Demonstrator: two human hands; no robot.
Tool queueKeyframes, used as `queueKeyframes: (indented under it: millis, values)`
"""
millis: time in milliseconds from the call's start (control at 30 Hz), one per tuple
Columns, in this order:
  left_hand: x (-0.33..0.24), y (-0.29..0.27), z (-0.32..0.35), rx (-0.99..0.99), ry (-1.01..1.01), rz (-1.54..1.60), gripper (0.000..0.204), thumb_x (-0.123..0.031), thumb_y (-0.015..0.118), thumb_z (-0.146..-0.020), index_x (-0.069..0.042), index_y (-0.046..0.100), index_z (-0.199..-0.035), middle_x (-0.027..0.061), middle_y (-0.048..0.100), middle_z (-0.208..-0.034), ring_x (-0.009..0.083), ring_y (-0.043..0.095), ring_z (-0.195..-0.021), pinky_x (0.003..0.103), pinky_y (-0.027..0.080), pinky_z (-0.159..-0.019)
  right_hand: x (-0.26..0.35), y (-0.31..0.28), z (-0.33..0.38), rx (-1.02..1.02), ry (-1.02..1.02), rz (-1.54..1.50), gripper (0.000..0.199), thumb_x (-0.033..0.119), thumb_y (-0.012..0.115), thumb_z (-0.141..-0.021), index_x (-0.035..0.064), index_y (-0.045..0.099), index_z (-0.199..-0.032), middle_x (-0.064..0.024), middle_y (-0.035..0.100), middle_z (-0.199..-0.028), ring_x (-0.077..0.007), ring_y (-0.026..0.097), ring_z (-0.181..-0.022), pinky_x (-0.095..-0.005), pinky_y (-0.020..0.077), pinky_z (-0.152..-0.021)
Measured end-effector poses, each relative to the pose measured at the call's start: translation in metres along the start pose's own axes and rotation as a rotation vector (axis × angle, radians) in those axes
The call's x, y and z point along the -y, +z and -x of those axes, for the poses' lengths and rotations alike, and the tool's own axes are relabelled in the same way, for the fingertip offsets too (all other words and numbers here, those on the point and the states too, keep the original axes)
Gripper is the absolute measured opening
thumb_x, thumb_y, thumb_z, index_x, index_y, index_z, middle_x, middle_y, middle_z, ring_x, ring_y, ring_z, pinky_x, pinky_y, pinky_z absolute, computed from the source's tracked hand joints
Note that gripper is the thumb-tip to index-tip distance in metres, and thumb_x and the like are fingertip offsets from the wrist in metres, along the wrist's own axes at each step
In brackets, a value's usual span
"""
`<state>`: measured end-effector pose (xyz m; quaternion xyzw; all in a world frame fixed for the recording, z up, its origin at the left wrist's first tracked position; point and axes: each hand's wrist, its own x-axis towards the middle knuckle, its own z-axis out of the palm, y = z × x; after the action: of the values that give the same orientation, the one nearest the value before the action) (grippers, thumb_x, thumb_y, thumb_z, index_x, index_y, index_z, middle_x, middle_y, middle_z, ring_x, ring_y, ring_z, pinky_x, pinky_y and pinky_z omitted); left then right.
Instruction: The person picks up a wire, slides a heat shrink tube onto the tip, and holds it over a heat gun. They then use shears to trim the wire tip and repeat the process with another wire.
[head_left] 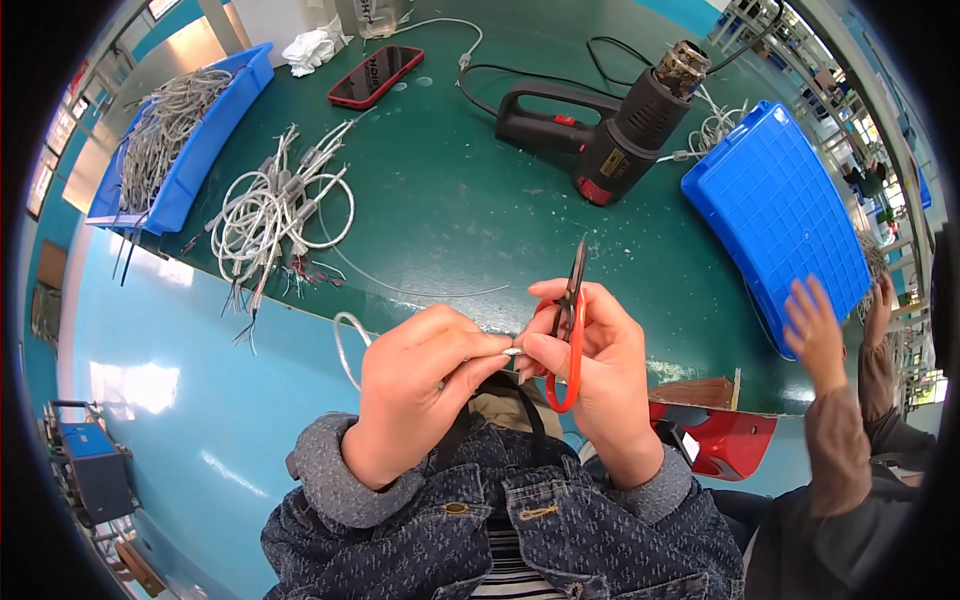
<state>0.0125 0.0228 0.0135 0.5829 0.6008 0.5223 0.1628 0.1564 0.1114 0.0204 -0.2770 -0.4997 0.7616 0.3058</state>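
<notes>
In front of my chest, my left hand (425,375) is closed in a pinch on a thin white cable (514,351), whose end shows between my fingertips. Part of that cable curves out to the left behind the hand. My right hand (605,375) grips red-handled scissors (575,365), with the dark blades pointing up and away from me. Its thumb meets the cable end at the left fingertips; how firmly it presses there I cannot tell. Beyond the left hand, a bundle of coiled white cables (280,215) with stripped, dark and red wire ends lies on the green table (430,240).
A black heat gun (620,135) stands at the far right of the table, near a tilted blue plastic bin (790,215). A blue tray (205,165) full of cables sits far left, beside a red-cased phone (376,76). Another person's hand (818,335) reaches in at the right.
</notes>
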Motion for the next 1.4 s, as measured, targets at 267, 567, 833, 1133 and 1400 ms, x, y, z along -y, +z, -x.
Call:
queueKeyframes:
  millis: [267,567,833,1133,1400]
  values:
    - [0.004,-0.004,0.006,0.032,-0.17,0.247,0.007,-0.002,0.068,-0.077,0.002,0.064,-0.081,0.0054,0.057,-0.075,0.0118,0.053,-0.064,0.022,0.04,-0.056,-0.002,0.006,0.004,0.026,-0.069,0.002,0.031,-0.002,0.059,-0.084,-0.0029,0.049,-0.114,-0.0077,0.057,-0.081,-0.0132,0.058,-0.068,-0.0251,0.0489,-0.059]
    - [0.003,-0.004,0.007,0.089,-0.48,0.787,0.014,-0.011,0.065,-0.084,0.002,0.063,-0.082,0.0027,0.055,-0.079,0.006,0.046,-0.064,0.02,0.034,-0.055,-0.006,0.005,0.005,0.079,0.052,-0.17,0.032,0.004,0.063,-0.083,-0.002,0.052,-0.112,-0.0078,0.057,-0.082,-0.015,0.057,-0.068,-0.0245,0.0468,-0.058]
    - [-0.002,-0.038,-0.002,0.247,-0.552,0.713,0.012,-0.007,0.065,-0.082,0.005,0.065,-0.082,0.0028,0.055,-0.074,0.0048,0.044,-0.06,0.019,0.032,-0.052,0.035,-0.023,0.001,0.216,-0.631,1.115,0.035,-0.005,0.068,-0.061,0.003,0.065,-0.095,-0.0083,0.052,-0.073,-0.0218,0.053,-0.063,-0.0285,0.0425,-0.056]
    - [-0.006,-0.051,-0.004,0.387,-0.572,0.677,0.012,-0.006,0.065,-0.081,0.005,0.066,-0.081,0.0029,0.055,-0.072,0.0049,0.044,-0.061,0.02,0.032,-0.052,0.049,-0.02,-0.01,0.424,-0.916,1.255,0.027,0.004,0.068,-0.057,0.0061,0.067,-0.084,-0.004,0.052,-0.068,-0.0189,0.05,-0.059,-0.0305,0.0372,-0.053]
    - [-0.002,-0.053,-0.004,0.432,-0.539,0.639,0.012,-0.006,0.065,-0.08,0.005,0.066,-0.08,0.0026,0.055,-0.072,0.0054,0.045,-0.062,0.02,0.033,-0.053,0.044,-0.016,-0.013,0.455,-0.947,1.265,0.026,0.008,0.068,-0.059,0.0087,0.068,-0.085,-0.0026,0.053,-0.067,-0.0185,0.049,-0.058,-0.0297,0.0363,-0.052]
